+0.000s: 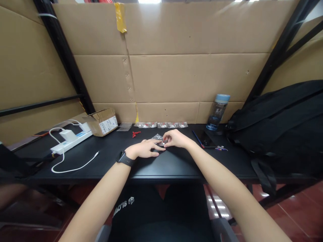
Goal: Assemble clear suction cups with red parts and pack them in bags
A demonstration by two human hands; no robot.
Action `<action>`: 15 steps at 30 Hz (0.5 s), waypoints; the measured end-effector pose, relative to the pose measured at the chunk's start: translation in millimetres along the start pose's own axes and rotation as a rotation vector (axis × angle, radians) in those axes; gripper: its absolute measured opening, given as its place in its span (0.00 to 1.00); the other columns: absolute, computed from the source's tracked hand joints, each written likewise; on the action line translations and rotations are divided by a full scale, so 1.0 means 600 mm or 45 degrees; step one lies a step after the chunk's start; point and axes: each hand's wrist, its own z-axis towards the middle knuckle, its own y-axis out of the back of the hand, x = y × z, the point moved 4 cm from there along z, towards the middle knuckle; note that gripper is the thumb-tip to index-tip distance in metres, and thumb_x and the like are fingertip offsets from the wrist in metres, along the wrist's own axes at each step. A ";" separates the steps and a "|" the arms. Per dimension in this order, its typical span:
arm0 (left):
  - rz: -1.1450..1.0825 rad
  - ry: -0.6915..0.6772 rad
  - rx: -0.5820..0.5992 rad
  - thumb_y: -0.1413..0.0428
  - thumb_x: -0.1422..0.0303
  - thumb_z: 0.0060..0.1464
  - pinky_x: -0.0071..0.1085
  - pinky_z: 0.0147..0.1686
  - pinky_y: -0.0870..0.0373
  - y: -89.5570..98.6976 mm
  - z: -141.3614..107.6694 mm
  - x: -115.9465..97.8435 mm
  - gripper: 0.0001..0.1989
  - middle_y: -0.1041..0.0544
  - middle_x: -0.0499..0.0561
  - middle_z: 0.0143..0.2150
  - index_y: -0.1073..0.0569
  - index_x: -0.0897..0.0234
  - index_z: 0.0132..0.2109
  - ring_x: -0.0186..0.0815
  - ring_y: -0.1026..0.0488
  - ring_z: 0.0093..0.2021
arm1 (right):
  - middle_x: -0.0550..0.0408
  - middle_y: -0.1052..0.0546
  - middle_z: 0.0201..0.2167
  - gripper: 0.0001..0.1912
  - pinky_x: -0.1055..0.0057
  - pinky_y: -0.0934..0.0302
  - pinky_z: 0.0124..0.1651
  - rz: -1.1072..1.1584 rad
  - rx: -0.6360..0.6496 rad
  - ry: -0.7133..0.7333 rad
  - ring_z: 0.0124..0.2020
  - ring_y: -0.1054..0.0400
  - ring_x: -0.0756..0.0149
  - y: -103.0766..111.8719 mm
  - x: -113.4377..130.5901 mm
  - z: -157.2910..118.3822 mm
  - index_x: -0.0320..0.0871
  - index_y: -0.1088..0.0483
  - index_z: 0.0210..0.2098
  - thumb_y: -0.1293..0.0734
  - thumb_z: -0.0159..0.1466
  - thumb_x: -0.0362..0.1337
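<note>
A small clear plastic bag (157, 136) lies on the black table in front of me, partly hidden under my fingers. My left hand (146, 149), with a dark watch at the wrist, rests nearly flat with its fingers stretched over the bag. The thumb and forefinger of my right hand (175, 138) pinch the right end of the bag, where a bit of red shows. Red cord pieces (136, 134) lie to the left of the hands. Behind them, several small packets (163, 125) with red bits inside stand in a row along the cardboard wall.
Left: an open cardboard box (102, 122), flat clear bags (124, 126), a power strip (72, 143) and a white cable (83, 167). Right: a phone (205, 138), a pen (198, 138), keys (221, 148), a water bottle (217, 112) and a black backpack (280, 127).
</note>
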 end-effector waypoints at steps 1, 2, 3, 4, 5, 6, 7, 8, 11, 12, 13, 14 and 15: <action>-0.005 -0.003 -0.001 0.44 0.59 0.64 0.58 0.68 0.48 0.000 0.000 0.000 0.23 0.46 0.49 0.76 0.29 0.39 0.65 0.54 0.49 0.75 | 0.55 0.20 0.32 0.17 0.73 0.35 0.35 0.047 0.015 0.004 0.31 0.25 0.66 -0.001 -0.003 0.000 0.42 0.21 0.41 0.20 0.52 0.37; -0.013 -0.014 -0.006 0.43 0.59 0.64 0.58 0.68 0.48 0.000 0.000 0.000 0.23 0.46 0.48 0.76 0.29 0.39 0.64 0.54 0.49 0.75 | 0.55 0.20 0.33 0.17 0.73 0.35 0.36 0.090 0.032 0.002 0.31 0.25 0.67 -0.002 -0.007 0.001 0.42 0.21 0.42 0.21 0.53 0.37; -0.022 -0.030 -0.015 0.43 0.60 0.63 0.57 0.69 0.48 0.000 0.000 0.000 0.23 0.46 0.48 0.76 0.28 0.39 0.64 0.54 0.49 0.75 | 0.55 0.20 0.34 0.18 0.74 0.35 0.35 0.117 0.039 -0.005 0.31 0.26 0.67 -0.003 -0.011 0.001 0.42 0.22 0.43 0.21 0.54 0.37; -0.032 -0.048 -0.025 0.43 0.60 0.63 0.56 0.69 0.49 0.000 0.000 0.001 0.23 0.46 0.47 0.76 0.28 0.39 0.64 0.53 0.49 0.75 | 0.56 0.21 0.34 0.18 0.74 0.36 0.35 0.113 0.027 -0.013 0.30 0.26 0.68 -0.002 -0.015 0.002 0.42 0.22 0.43 0.21 0.54 0.37; -0.040 -0.063 -0.035 0.42 0.61 0.63 0.55 0.70 0.49 0.000 0.000 0.002 0.22 0.46 0.46 0.76 0.27 0.40 0.63 0.52 0.50 0.75 | 0.56 0.22 0.33 0.19 0.74 0.37 0.34 0.071 -0.006 -0.014 0.29 0.28 0.69 0.000 -0.018 0.003 0.42 0.22 0.43 0.20 0.53 0.37; -0.045 -0.073 -0.045 0.42 0.62 0.63 0.54 0.70 0.50 -0.001 0.000 0.003 0.22 0.47 0.45 0.77 0.27 0.40 0.63 0.52 0.51 0.76 | 0.57 0.23 0.33 0.19 0.74 0.38 0.33 -0.001 -0.059 -0.005 0.29 0.30 0.69 0.001 -0.019 0.005 0.42 0.22 0.43 0.20 0.53 0.38; -0.047 -0.078 -0.053 0.42 0.62 0.62 0.53 0.71 0.50 -0.001 0.000 0.005 0.22 0.48 0.45 0.77 0.26 0.40 0.62 0.51 0.52 0.76 | 0.57 0.24 0.32 0.20 0.74 0.40 0.34 -0.088 -0.117 0.013 0.29 0.31 0.70 0.002 -0.019 0.006 0.42 0.22 0.42 0.19 0.52 0.39; -0.046 -0.077 -0.057 0.42 0.63 0.62 0.53 0.71 0.51 -0.002 0.001 0.006 0.22 0.49 0.44 0.77 0.26 0.40 0.62 0.51 0.53 0.76 | 0.57 0.24 0.32 0.21 0.74 0.41 0.34 -0.174 -0.173 0.035 0.30 0.32 0.69 0.002 -0.017 0.008 0.43 0.22 0.43 0.19 0.52 0.40; -0.019 -0.060 -0.055 0.42 0.64 0.62 0.56 0.71 0.53 -0.003 0.001 0.008 0.23 0.53 0.42 0.78 0.27 0.37 0.62 0.52 0.57 0.77 | 0.56 0.24 0.36 0.20 0.73 0.43 0.36 -0.360 -0.288 0.027 0.35 0.32 0.66 -0.007 -0.011 0.012 0.45 0.23 0.45 0.20 0.56 0.42; -0.002 -0.050 -0.048 0.42 0.64 0.62 0.58 0.70 0.53 -0.003 0.001 0.007 0.23 0.53 0.42 0.78 0.27 0.36 0.62 0.53 0.58 0.77 | 0.55 0.24 0.37 0.18 0.72 0.43 0.36 -0.397 -0.315 -0.002 0.37 0.31 0.65 -0.011 -0.009 0.013 0.46 0.24 0.46 0.22 0.58 0.41; 0.016 -0.037 -0.040 0.42 0.64 0.62 0.60 0.70 0.54 -0.003 0.001 0.006 0.23 0.53 0.42 0.78 0.27 0.36 0.62 0.54 0.59 0.77 | 0.55 0.24 0.39 0.17 0.72 0.44 0.36 -0.428 -0.340 -0.032 0.38 0.30 0.64 -0.016 -0.007 0.015 0.47 0.24 0.47 0.23 0.59 0.41; 0.034 -0.018 -0.030 0.43 0.64 0.62 0.62 0.69 0.54 -0.002 0.000 0.004 0.23 0.53 0.42 0.78 0.27 0.35 0.62 0.55 0.59 0.77 | 0.54 0.24 0.41 0.16 0.72 0.44 0.36 -0.453 -0.363 -0.058 0.40 0.30 0.63 -0.021 -0.006 0.017 0.48 0.25 0.47 0.24 0.61 0.40; 0.048 0.006 -0.022 0.43 0.64 0.62 0.64 0.69 0.55 -0.002 -0.001 0.003 0.23 0.54 0.42 0.78 0.27 0.34 0.62 0.56 0.60 0.77 | 0.53 0.24 0.42 0.15 0.72 0.43 0.36 -0.470 -0.381 -0.075 0.42 0.30 0.62 -0.025 -0.004 0.019 0.48 0.25 0.48 0.26 0.62 0.39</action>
